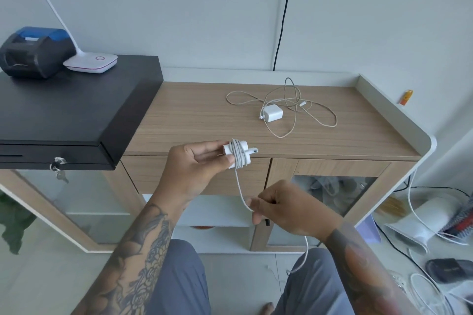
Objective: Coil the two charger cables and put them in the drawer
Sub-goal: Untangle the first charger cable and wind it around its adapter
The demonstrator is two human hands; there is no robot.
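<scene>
Your left hand [197,161] clenches the charger [236,157]; your right hand [286,208], at five o'clock, pinches its cable [240,190]. Keep tension, lay each wrap snug beside the last.

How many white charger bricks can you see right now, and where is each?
2. One white square charger brick lies on the wooden cabinet top amid its loose cable. The other white charger brick, cable-wrapped, is in the left hand. Floor clutter may hide more.

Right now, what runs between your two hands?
In the head view, a taut white cable runs from the wrapped charger in the left hand down to the right hand.
</scene>
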